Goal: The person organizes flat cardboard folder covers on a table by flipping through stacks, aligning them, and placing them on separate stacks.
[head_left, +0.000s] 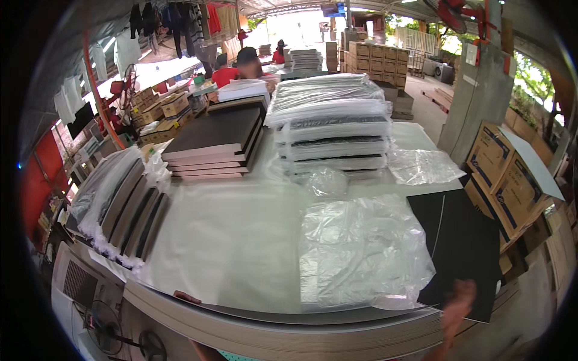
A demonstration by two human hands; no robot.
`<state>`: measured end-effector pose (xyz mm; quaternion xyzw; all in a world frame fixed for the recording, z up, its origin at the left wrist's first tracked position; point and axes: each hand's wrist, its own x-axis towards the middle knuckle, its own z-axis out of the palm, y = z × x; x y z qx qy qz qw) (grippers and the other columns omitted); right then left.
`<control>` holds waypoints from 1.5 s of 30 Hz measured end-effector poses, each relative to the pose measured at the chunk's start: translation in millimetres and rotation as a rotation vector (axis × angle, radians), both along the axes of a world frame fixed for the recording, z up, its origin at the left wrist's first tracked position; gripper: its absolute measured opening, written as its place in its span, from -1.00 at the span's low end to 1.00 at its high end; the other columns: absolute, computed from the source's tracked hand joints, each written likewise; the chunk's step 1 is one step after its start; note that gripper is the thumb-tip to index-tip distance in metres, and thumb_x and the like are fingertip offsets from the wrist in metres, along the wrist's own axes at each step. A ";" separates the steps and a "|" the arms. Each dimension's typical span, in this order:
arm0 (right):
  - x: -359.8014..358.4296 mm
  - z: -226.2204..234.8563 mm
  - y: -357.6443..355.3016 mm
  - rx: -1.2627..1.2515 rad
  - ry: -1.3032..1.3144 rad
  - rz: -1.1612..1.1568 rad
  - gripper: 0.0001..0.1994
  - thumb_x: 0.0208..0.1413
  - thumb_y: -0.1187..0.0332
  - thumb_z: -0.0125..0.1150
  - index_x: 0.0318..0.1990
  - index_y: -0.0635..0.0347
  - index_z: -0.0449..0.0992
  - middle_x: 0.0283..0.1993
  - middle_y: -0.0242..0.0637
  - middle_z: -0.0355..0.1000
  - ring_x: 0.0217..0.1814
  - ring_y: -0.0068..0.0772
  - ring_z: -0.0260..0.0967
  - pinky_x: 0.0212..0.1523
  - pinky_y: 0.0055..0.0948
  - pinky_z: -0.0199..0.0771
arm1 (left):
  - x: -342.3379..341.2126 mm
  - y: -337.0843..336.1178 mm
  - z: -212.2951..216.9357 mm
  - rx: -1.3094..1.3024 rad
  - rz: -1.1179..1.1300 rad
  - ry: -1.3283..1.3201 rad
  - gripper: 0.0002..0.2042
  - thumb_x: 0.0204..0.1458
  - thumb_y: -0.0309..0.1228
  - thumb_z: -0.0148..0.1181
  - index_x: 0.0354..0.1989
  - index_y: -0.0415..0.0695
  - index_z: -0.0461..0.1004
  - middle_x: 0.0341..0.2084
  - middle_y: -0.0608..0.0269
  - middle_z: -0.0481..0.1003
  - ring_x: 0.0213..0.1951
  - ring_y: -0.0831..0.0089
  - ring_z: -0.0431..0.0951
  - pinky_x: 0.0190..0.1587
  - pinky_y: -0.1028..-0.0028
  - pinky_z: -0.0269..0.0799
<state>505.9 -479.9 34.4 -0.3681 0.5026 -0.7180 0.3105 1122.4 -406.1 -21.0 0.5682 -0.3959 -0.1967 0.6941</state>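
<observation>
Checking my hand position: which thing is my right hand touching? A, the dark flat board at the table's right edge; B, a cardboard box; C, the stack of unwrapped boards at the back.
A: the right hand, blurred, lies on the near corner of the dark flat board.

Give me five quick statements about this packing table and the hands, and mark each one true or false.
1. The right hand is at the black board on the right of the table. True.
2. A pile of clear plastic bags lies beside that black board. True.
3. The left hand is lifting a stack of dark boards. False: only its fingertips show at the table's near edge, far from that stack.
4. The cardboard boxes stand to the left of the table. False: they stand to the right.
5. Wrapped stacks of boards sit at the far middle of the table. True.
</observation>
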 end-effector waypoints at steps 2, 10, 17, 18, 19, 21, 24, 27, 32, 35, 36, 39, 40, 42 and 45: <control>31.8 0.9 -23.2 -0.035 -0.013 0.266 -0.54 0.10 0.19 0.05 0.03 0.37 0.24 -0.08 -0.08 0.32 0.00 -0.18 0.23 0.00 -0.21 0.27 | -5.9 -5.2 10.4 0.021 0.011 0.011 -0.71 0.10 -0.15 -0.12 -0.33 -0.14 0.31 -0.25 0.02 0.44 -0.21 0.31 0.46 -0.06 0.21 0.35; 58.7 -82.6 -22.7 -0.087 -0.240 0.746 -0.54 0.10 0.19 0.04 0.04 0.36 0.23 -0.11 -0.10 0.34 0.02 -0.18 0.23 0.03 -0.22 0.26 | 96.9 12.3 -119.4 -0.152 -0.180 -0.008 -0.70 0.05 -0.21 -0.01 -0.32 -0.26 0.36 -0.46 0.24 0.39 -0.33 0.36 0.42 -0.18 0.40 0.37; 119.2 -83.2 11.1 0.167 -0.164 0.017 -0.27 -0.12 0.05 0.24 0.16 0.26 0.13 -0.10 -0.20 0.31 -0.13 -0.30 0.24 -0.17 -0.35 0.32 | 71.2 48.8 -153.2 -0.043 0.206 -0.234 -0.77 0.05 -0.33 -0.08 -0.21 -0.21 0.29 -0.33 0.28 0.27 -0.30 0.49 0.23 -0.16 0.49 0.14; 126.6 -74.3 8.2 0.166 -0.136 -0.031 -0.23 -0.16 0.03 0.28 0.17 0.25 0.12 -0.10 -0.22 0.31 -0.16 -0.31 0.25 -0.20 -0.37 0.33 | 63.3 34.9 -147.1 -0.101 0.172 -0.092 -0.76 0.01 -0.33 -0.04 -0.20 -0.20 0.31 -0.31 0.26 0.31 -0.27 0.45 0.27 -0.13 0.45 0.17; 129.4 -63.9 4.9 0.153 -0.115 -0.036 -0.18 -0.20 0.01 0.32 0.19 0.23 0.11 -0.10 -0.23 0.30 -0.18 -0.33 0.26 -0.24 -0.39 0.34 | 52.0 16.3 -131.5 -0.165 0.135 0.049 -0.74 -0.03 -0.33 0.00 -0.18 -0.18 0.33 -0.29 0.24 0.35 -0.23 0.40 0.32 -0.10 0.41 0.21; 135.9 -36.0 -11.3 0.149 -0.085 0.025 -0.09 -0.28 -0.03 0.39 0.22 0.21 0.09 -0.10 -0.27 0.30 -0.24 -0.37 0.27 -0.31 -0.43 0.36 | 33.2 -6.9 -55.2 -0.108 0.202 0.480 -0.77 -0.10 -0.36 0.04 -0.25 -0.17 0.35 -0.30 0.25 0.39 -0.19 0.36 0.35 -0.07 0.36 0.21; 169.8 23.3 -62.7 0.321 0.021 0.279 -0.50 0.12 0.11 0.02 0.09 0.28 0.18 0.03 -0.11 0.22 0.06 -0.26 0.21 0.03 -0.28 0.27 | 27.2 -29.8 51.8 0.016 0.329 0.435 -0.69 -0.07 -0.20 0.10 -0.26 -0.19 0.38 -0.37 0.26 0.38 -0.30 0.38 0.35 -0.14 0.38 0.26; 249.8 77.5 -137.0 0.312 0.073 0.583 -0.44 0.05 0.03 0.10 0.04 0.34 0.27 -0.08 -0.16 0.34 -0.06 -0.29 0.29 -0.02 -0.35 0.28 | 51.8 -26.7 94.9 0.151 0.319 0.472 -0.60 -0.06 -0.15 0.11 -0.21 -0.27 0.39 -0.33 0.16 0.41 -0.26 0.37 0.39 -0.14 0.41 0.27; 359.1 42.3 -245.0 0.576 0.153 0.792 -0.30 -0.01 -0.06 0.14 0.09 0.40 0.20 0.07 -0.04 0.22 0.08 -0.20 0.18 0.08 -0.27 0.18 | 104.9 -53.0 91.5 0.313 0.450 0.457 -0.53 -0.06 -0.10 0.13 -0.18 -0.33 0.42 -0.28 0.06 0.44 -0.26 0.32 0.45 -0.16 0.43 0.31; 390.7 -24.5 -276.4 0.597 0.088 0.832 -0.15 -0.09 -0.16 0.16 0.13 0.47 0.13 0.17 0.03 0.12 0.18 -0.10 0.11 0.14 -0.18 0.11 | 176.7 -86.9 70.2 0.491 0.405 0.387 -0.44 -0.12 -0.03 0.18 -0.23 -0.40 0.43 -0.34 0.04 0.47 -0.31 0.30 0.48 -0.22 0.41 0.37; 401.3 -46.0 -276.7 0.602 0.064 0.838 -0.11 -0.11 -0.19 0.16 0.14 0.49 0.10 0.19 0.05 0.10 0.21 -0.08 0.08 0.16 -0.16 0.09 | 204.5 -97.5 64.2 0.522 0.430 0.296 -0.42 -0.14 -0.01 0.20 -0.22 -0.41 0.43 -0.35 0.02 0.48 -0.30 0.29 0.49 -0.22 0.40 0.37; 409.5 -103.0 -267.4 0.794 -0.045 0.787 -0.06 -0.13 -0.22 0.15 0.13 0.55 0.09 0.17 0.06 0.13 0.22 -0.08 0.08 0.15 -0.20 0.12 | 250.7 -157.5 41.7 0.691 0.482 0.102 -0.34 -0.24 0.05 0.25 -0.23 -0.44 0.45 -0.38 -0.09 0.50 -0.28 0.23 0.53 -0.22 0.38 0.39; 412.5 -115.2 -264.2 0.864 -0.119 0.755 -0.05 -0.13 -0.23 0.15 0.12 0.58 0.09 0.15 0.07 0.15 0.22 -0.09 0.08 0.14 -0.24 0.13 | 254.1 -180.4 42.8 0.788 0.407 0.066 -0.33 -0.26 0.07 0.25 -0.24 -0.43 0.46 -0.37 -0.10 0.50 -0.26 0.21 0.53 -0.20 0.37 0.38; 415.9 -124.4 -255.2 0.953 -0.076 0.692 -0.12 -0.12 -0.20 0.17 0.09 0.53 0.16 0.10 0.01 0.21 0.09 -0.12 0.22 0.06 -0.23 0.24 | 263.3 -218.0 37.9 0.980 0.260 -0.013 -0.30 -0.30 0.12 0.25 -0.26 -0.41 0.48 -0.35 -0.13 0.50 -0.23 0.18 0.52 -0.16 0.35 0.38; 407.0 -161.5 -263.9 1.077 -0.151 0.701 -0.19 -0.11 -0.12 0.21 0.05 0.51 0.21 0.06 -0.02 0.25 0.00 -0.14 0.30 0.02 -0.27 0.30 | 300.4 -249.6 -57.7 1.117 0.272 -0.103 -0.32 -0.28 0.15 0.20 -0.28 -0.36 0.51 -0.36 -0.02 0.52 -0.27 0.15 0.53 -0.14 0.33 0.37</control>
